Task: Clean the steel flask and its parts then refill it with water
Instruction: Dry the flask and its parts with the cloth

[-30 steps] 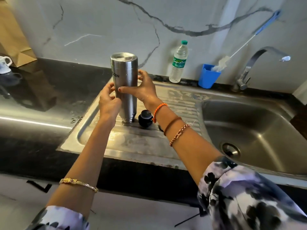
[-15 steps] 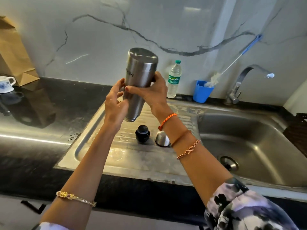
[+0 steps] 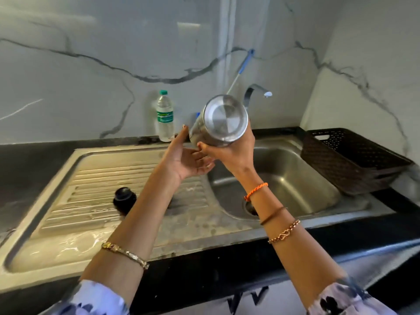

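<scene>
While my right hand (image 3: 229, 153) grips the tilted steel flask (image 3: 219, 121), its shiny round base facing me over the sink (image 3: 318, 178) rim, my left hand (image 3: 188, 160) lies open beside it.

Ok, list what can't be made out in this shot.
- Steel flask, head view: only its base faces the camera; its mouth and any contents are hidden behind its own body.
- Blue cup: mostly behind the flask.
- Tap: its base is covered by the flask.
- Black stopper: motion-blurred, detail unreadable.
- Drain: partly behind the right forearm.
</scene>
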